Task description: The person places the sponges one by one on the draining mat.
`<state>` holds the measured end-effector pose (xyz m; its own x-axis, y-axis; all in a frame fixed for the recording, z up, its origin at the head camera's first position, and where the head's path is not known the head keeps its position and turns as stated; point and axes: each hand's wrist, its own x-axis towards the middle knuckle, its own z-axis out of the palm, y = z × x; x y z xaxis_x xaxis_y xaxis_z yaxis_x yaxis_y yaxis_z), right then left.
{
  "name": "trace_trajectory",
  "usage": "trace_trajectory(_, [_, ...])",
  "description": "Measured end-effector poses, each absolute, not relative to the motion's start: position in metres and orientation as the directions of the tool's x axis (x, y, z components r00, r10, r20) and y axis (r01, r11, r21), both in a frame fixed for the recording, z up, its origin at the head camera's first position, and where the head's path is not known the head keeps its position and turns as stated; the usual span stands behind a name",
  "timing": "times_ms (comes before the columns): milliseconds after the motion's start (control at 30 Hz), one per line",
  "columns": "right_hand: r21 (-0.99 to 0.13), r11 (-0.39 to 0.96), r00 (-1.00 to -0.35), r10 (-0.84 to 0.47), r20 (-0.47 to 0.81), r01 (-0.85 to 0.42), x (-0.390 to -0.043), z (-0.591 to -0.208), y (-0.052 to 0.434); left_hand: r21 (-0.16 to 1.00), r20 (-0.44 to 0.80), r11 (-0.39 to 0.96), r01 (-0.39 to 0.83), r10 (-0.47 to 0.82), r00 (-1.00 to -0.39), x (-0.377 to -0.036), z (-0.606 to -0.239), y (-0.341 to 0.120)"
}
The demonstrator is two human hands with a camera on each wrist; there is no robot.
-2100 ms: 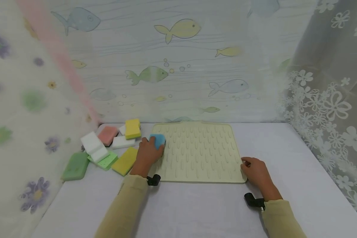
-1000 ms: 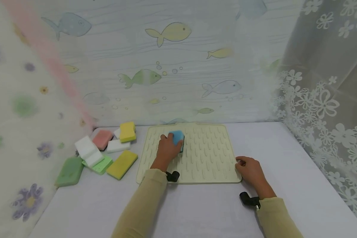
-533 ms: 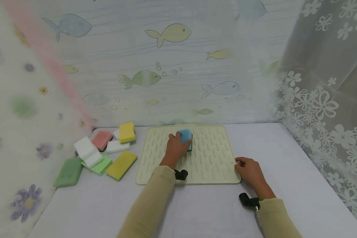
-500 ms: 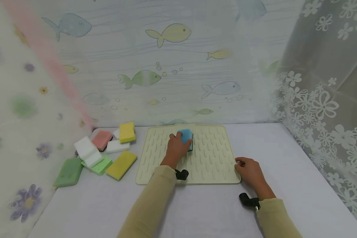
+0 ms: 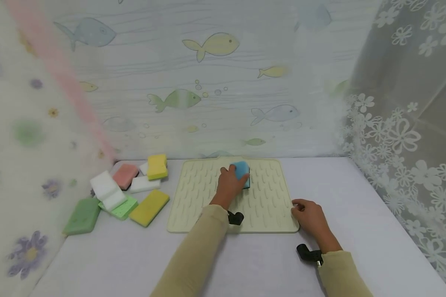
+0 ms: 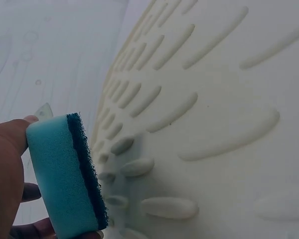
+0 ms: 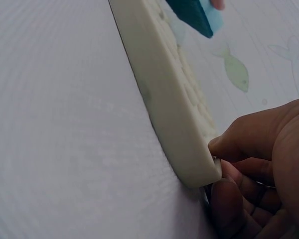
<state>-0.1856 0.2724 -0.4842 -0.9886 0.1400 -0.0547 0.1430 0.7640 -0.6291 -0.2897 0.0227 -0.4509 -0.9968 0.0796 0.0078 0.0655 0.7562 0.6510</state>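
Observation:
My left hand (image 5: 228,185) grips a blue sponge (image 5: 241,169) over the upper middle of a cream ridged mat (image 5: 269,208). In the left wrist view, the sponge's dark scouring side faces the mat's ridges, close against them, and its blue foam (image 6: 60,174) lies between my fingers and thumb. At the mat's right edge, my right hand (image 5: 310,216) pinches the rim. The right wrist view shows one fingertip on top of the mat's edge (image 7: 164,104) and another below it near the corner. A corner of the blue sponge (image 7: 197,15) appears there too.
Left of the mat lie several sponges: a green one (image 5: 82,216), a yellow one (image 5: 150,207), a light green one (image 5: 124,209) under a folded white one (image 5: 105,187), a pink one (image 5: 125,175), a white slab (image 5: 145,184) and another yellow one (image 5: 157,167). A fish-patterned curtain (image 5: 223,95) hangs behind.
My left hand has carried the blue sponge rightward from the mat's left edge to past its middle. My right hand stays at the right edge. The head view has shifted slightly.

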Motion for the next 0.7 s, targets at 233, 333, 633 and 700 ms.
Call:
trace_trajectory(233, [-0.64,0.755,-0.988,0.143,-0.054,0.144,-0.186,-0.482,0.272,0.687,-0.004,0.724,0.066,0.095,-0.995,-0.293,-0.45,0.037])
trace_trajectory(333, [-0.643,0.753,-0.989,0.142,-0.047,0.139,-0.186,-0.482,0.273,0.7,-0.006,0.711,0.062,0.092,-0.996,-0.295,-0.449,0.045])
trace_trajectory(633, [-0.644,0.753,-0.989,0.143,-0.043,0.137,-0.186,-0.485,0.274,0.675,-0.022,0.734,0.07,0.114,-0.993,-0.298,-0.447,0.062])
trace_trajectory(700, [-0.647,0.751,-0.989,0.144,-0.04,0.135,-0.186,-0.485,0.273,0.684,-0.021,0.726,0.071,0.117,-0.993,-0.298,-0.444,0.065])
